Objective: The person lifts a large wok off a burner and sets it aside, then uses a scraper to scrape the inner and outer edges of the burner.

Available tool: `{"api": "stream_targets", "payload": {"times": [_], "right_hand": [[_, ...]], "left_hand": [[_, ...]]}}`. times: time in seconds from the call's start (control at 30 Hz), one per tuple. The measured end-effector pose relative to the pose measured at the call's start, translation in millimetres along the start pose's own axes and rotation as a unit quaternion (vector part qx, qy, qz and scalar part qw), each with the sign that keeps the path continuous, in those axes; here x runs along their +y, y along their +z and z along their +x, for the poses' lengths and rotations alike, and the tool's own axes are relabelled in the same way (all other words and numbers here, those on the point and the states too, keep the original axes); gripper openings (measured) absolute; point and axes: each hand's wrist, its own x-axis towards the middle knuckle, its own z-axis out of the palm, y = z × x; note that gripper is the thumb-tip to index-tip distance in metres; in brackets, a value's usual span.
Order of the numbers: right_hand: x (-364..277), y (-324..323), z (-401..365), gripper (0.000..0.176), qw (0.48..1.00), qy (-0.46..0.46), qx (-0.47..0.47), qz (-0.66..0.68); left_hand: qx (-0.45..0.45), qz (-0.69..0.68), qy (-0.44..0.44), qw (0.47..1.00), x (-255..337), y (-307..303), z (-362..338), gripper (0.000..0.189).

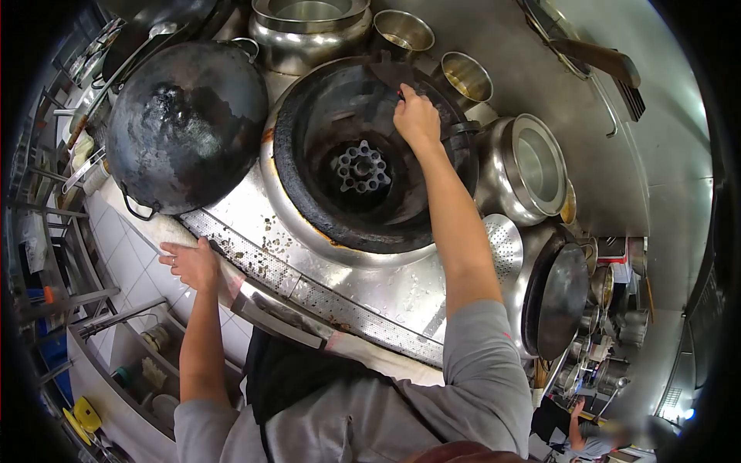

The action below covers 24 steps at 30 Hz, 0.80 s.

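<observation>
My right hand [417, 117] is closed round the handle of a dark flat scraper [392, 71], whose blade lies against the upper inner wall of the round black stove opening [289, 166]. Below the hand, at the bottom of the opening, sits a metal burner [362, 167] with a ring of holes. My left hand [191, 263] rests at the cloth-covered front edge [158, 230] of the steel stove, fingers apart, holding nothing. An overturned blackened wok [185, 127] lies left of the opening. Dark crumbs are scattered on the perforated drain strip [270, 266].
Steel pots [310, 38] stand behind the opening, and another pot [529, 166] stands to its right. Beside a perforated ladle [502, 239] is a second dark wok [563, 301]. Utensils hang at the upper right. Another person [579, 432] is at the lower right.
</observation>
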Motion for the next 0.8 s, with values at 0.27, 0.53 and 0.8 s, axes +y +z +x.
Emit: {"api": "stream_targets", "payload": {"times": [0.27,0.53,0.8], "right_hand": [[-29,-9,11,0.035,0.998,0.025,-0.057,-0.020],[-30,-4,26,0.035,0.998,0.027,-0.057,-0.017],[-33,-15,33,0.034,0.996,0.056,-0.075,-0.011]], "left_hand": [[-0.009,0.002,0.003,1.000,2,-5,0,0.102],[-0.003,0.007,0.009,1.000,-3,1,5,0.101],[-0.013,0.004,0.013,1.000,-3,0,0,0.102]]}}
